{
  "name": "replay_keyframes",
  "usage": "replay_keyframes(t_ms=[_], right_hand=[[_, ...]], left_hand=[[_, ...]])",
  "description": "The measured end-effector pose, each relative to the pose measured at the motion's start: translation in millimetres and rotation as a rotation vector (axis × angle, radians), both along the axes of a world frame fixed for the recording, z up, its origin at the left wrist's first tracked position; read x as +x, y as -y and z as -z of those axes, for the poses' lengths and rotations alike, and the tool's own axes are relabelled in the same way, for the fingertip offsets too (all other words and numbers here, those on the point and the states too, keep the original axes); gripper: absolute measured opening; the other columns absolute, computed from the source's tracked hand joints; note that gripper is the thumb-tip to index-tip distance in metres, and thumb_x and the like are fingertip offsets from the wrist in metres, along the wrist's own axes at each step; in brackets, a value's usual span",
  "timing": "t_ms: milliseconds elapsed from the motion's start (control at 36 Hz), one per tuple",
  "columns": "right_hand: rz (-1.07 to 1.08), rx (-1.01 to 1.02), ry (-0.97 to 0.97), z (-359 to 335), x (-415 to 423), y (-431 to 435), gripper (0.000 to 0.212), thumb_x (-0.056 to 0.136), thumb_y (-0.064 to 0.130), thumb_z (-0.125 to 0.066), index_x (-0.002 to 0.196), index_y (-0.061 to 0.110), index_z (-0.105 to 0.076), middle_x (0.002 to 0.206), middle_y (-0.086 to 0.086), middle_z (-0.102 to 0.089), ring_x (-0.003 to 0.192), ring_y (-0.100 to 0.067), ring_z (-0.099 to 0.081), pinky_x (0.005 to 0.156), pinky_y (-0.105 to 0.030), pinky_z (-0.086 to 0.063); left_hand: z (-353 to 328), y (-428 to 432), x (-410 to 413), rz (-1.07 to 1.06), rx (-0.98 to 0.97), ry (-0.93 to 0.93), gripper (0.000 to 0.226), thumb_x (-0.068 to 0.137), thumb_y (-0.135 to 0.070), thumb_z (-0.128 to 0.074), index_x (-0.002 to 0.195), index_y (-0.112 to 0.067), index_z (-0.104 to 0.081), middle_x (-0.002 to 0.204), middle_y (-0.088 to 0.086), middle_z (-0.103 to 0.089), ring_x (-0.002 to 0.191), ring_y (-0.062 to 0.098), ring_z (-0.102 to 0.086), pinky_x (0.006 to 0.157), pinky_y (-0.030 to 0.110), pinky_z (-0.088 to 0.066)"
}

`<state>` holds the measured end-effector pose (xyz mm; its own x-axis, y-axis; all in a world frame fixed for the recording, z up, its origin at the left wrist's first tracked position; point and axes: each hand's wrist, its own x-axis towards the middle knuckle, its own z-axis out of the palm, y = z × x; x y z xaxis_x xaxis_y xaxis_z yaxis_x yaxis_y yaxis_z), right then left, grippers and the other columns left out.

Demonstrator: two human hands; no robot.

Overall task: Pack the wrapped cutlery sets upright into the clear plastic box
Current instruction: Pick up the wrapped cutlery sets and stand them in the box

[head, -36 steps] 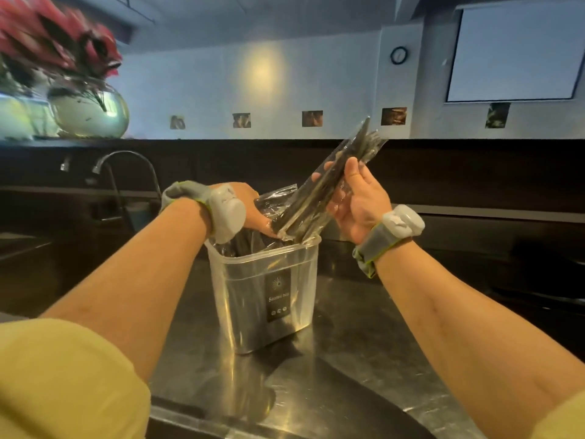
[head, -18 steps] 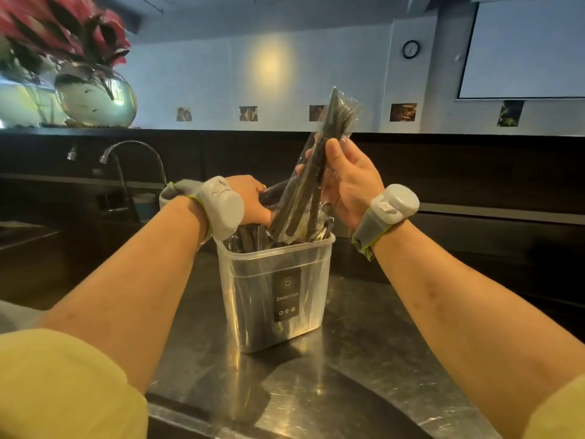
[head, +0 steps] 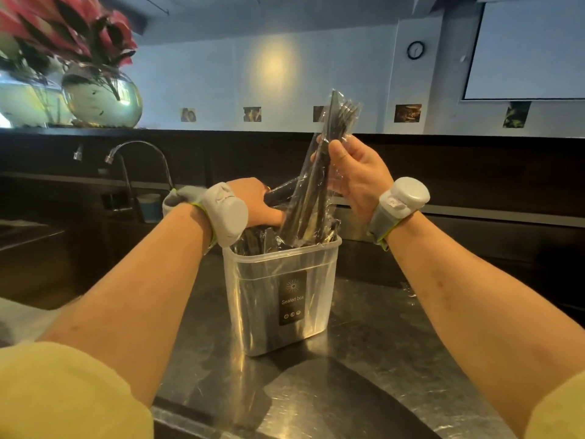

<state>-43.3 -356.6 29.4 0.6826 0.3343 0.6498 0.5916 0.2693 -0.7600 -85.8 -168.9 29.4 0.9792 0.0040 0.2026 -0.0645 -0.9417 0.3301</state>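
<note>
A clear plastic box (head: 275,299) with a black "Sealed box" label stands on the steel counter in the middle of the head view. Several wrapped sets of black cutlery (head: 262,242) stand inside it, their tops above the rim. My right hand (head: 354,175) pinches one wrapped cutlery set (head: 319,182) near its upper part; the set is nearly upright, its lower end inside the box mouth. My left hand (head: 253,201) is over the box's back left, gripping the tops of the packed sets, its fingers partly hidden.
The steel counter (head: 380,343) carries the box. A curved tap (head: 139,153) and a sink area lie at the left. Two glass vases with red flowers (head: 101,93) sit on the dark ledge behind. A scrap of clear wrap (head: 408,288) lies right of the box.
My right hand has swung the wrapped set from a rightward lean to nearly upright and lowered it into the box. My left hand has stayed on the packed sets.
</note>
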Motion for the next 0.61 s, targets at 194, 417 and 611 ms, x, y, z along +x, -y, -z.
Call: replay_keyframes(t_ms=[194, 417, 611], right_hand=[[-0.006, -0.083, 0.066, -3.3, -2.2, -2.9, 0.017, 0.098, 0.020, -0.046, 0.105, 0.009, -0.059, 0.089, -0.001, -0.067, 0.091, -0.020, -0.068, 0.077, -0.028, -0.056], [-0.025, -0.113, 0.089, -12.0, -3.6, -10.3, 0.015, 0.098, 0.016, -0.046, 0.098, 0.011, -0.060, 0.086, 0.000, -0.068, 0.088, -0.016, -0.068, 0.085, -0.032, -0.054], [0.058, -0.116, 0.055, -5.1, -1.9, -1.3, 0.016, 0.096, 0.025, -0.051, 0.102, 0.018, -0.064, 0.093, 0.008, -0.071, 0.100, -0.016, -0.066, 0.094, -0.039, -0.049]], left_hand=[[-2.7, 3.8, -9.8, -0.025, -0.021, 0.029, 0.035, 0.085, -0.044, -0.063, 0.097, -0.012, -0.057, 0.082, 0.003, -0.060, 0.075, 0.015, -0.057, 0.070, 0.025, -0.044], [-8.4, 3.3, -19.8, 0.012, -0.348, 0.218, 0.023, 0.088, -0.033, -0.063, 0.092, -0.011, -0.063, 0.085, 0.009, -0.063, 0.075, 0.021, -0.060, 0.062, 0.023, -0.042], [-20.3, 13.9, -22.9, -0.159, -0.473, 0.455, 0.018, 0.092, -0.029, -0.057, 0.082, -0.015, -0.060, 0.068, -0.002, -0.056, 0.061, 0.013, -0.050, 0.054, 0.023, -0.035]])
